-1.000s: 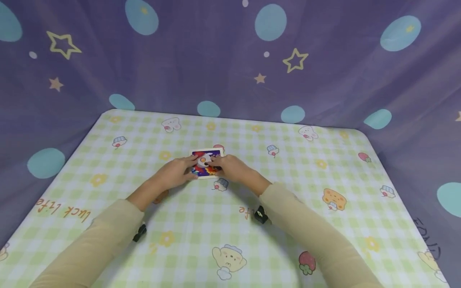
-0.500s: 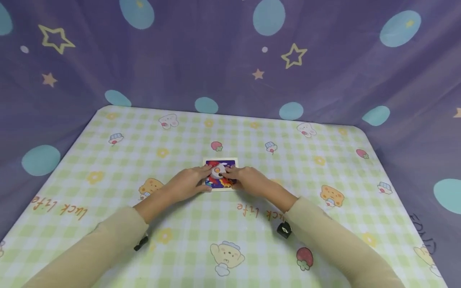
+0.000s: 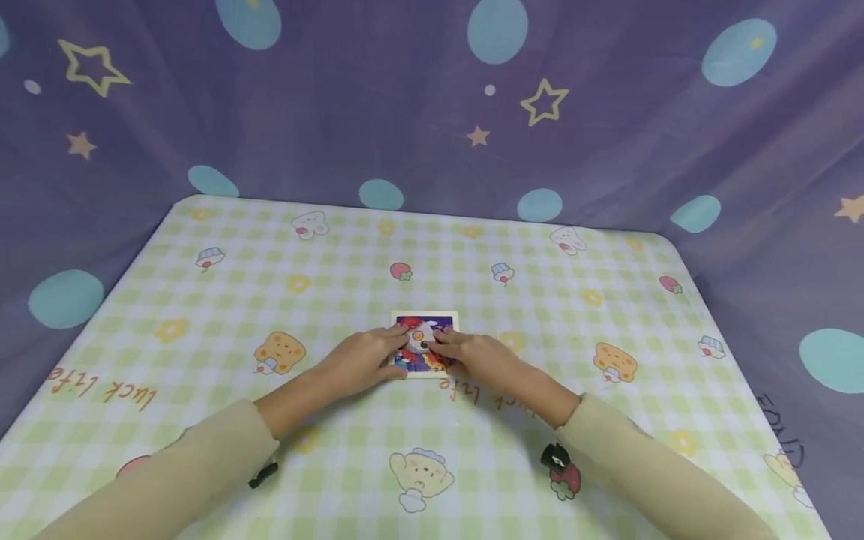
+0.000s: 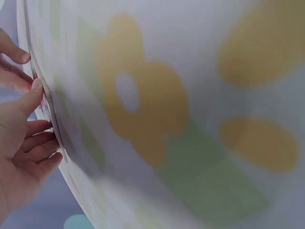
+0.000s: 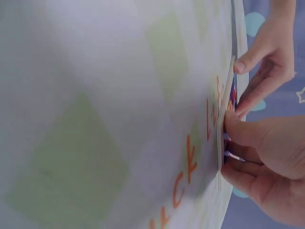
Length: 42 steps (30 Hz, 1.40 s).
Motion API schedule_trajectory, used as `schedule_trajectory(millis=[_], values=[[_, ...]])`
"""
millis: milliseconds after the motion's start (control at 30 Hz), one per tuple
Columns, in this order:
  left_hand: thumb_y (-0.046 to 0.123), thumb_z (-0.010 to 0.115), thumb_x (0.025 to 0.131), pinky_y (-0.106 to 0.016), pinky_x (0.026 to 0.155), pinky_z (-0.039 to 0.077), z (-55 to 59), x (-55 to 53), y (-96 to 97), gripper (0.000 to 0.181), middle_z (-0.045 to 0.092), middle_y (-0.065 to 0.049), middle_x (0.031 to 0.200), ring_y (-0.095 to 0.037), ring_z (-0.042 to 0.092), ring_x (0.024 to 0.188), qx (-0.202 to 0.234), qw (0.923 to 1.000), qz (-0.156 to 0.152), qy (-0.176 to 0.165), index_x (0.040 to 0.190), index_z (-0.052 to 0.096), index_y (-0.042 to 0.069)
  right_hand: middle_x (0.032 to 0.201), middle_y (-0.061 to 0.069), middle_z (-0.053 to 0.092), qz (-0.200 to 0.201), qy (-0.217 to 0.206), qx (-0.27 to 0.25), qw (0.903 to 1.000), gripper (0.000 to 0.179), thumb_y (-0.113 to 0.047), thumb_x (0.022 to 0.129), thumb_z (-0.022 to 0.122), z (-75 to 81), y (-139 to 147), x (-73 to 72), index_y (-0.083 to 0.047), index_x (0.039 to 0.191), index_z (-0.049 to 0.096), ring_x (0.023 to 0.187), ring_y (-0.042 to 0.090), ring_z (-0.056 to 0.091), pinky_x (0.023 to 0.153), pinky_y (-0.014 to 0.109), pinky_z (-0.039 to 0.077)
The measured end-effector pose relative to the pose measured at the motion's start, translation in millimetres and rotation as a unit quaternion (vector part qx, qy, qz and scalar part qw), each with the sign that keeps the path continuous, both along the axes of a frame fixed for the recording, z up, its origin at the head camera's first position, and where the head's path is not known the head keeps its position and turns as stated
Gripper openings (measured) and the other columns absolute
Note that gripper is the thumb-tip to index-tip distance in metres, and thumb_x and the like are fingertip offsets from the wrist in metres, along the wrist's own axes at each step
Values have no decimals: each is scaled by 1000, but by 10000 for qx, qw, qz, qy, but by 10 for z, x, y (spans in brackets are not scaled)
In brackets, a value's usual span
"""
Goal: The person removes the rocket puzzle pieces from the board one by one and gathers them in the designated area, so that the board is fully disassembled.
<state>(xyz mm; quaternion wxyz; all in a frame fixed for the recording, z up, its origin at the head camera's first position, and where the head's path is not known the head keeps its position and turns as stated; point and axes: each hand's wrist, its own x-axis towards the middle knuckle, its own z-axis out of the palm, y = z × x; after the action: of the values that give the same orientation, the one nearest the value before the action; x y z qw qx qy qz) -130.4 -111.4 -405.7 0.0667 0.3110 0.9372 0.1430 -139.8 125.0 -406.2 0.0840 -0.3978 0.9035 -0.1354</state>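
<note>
On the checked tablecloth lies a small square picture board [image 3: 423, 360], with a purple, red and white print inside a cream border. My left hand [image 3: 364, 360] holds its left side, index finger over the print and thumb at the near left corner. From the other side my right hand [image 3: 482, 364] grips it, thumb by the near right corner in the right wrist view and fingers along the right edge. Parts of the print are hidden under the fingers. Seen from the left wrist, the board [image 4: 49, 102] appears edge-on, close against the cloth.
The tabletop [image 3: 351, 292] has a green-and-white check with printed flowers, cakes and bears. A purple curtain [image 3: 405, 105] with stars and ovals rises behind its far edge. Black wrist devices [image 3: 556, 456] hang under both sleeves.
Both hands have moved the picture board toward me and to the right. The printed strawberry that it partly covered is now uncovered. The hold looks much the same.
</note>
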Motion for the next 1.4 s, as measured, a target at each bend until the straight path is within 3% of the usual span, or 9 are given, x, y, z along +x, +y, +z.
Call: schedule_trajectory(millis=[400, 733, 967, 1233, 1400], values=[[39, 71, 84, -44, 105, 49, -6, 149, 46, 61, 58, -19, 136, -33, 57, 125, -23, 9995, -125, 283, 129, 59, -1, 145, 11, 51, 2, 114, -199, 9997, 48, -17, 89, 66, -21, 67, 183, -6, 135, 55, 131, 28, 53, 102, 38, 51], [41, 73, 82, -42, 101, 52, 1, 123, 48, 56, 65, -16, 127, -31, 63, 117, -150, 9969, -329, 697, 121, 65, 1, 144, 10, 52, -10, 134, -230, 9996, 42, -15, 88, 69, 13, 68, 183, -6, 129, 61, 131, 26, 53, 103, 36, 51], [38, 74, 81, -41, 105, 50, 21, 86, 64, 50, 67, -12, 124, -28, 63, 116, -23, 9946, -450, 938, 118, 68, 4, 135, 11, 60, -161, 29, -352, 9992, 39, -13, 87, 70, 95, 123, 103, -6, 125, 63, 126, 27, 57, 103, 37, 51], [33, 70, 87, -42, 107, 48, 23, 70, 143, 47, 60, -14, 135, -28, 58, 125, 152, 9917, -1021, 772, 125, 64, 6, 118, 10, 68, -391, 401, -388, 9977, 35, -16, 86, 72, 49, 150, -77, -5, 118, 66, 115, 25, 62, 101, 36, 53], [33, 67, 89, -42, 108, 47, -8, 53, 178, 49, 55, -12, 141, -27, 54, 130, 148, 9913, -1174, 574, 131, 60, 8, 111, 9, 68, -434, 473, -431, 9970, 33, -17, 85, 73, 22, 112, -163, -4, 115, 67, 107, 21, 63, 95, 33, 55]])
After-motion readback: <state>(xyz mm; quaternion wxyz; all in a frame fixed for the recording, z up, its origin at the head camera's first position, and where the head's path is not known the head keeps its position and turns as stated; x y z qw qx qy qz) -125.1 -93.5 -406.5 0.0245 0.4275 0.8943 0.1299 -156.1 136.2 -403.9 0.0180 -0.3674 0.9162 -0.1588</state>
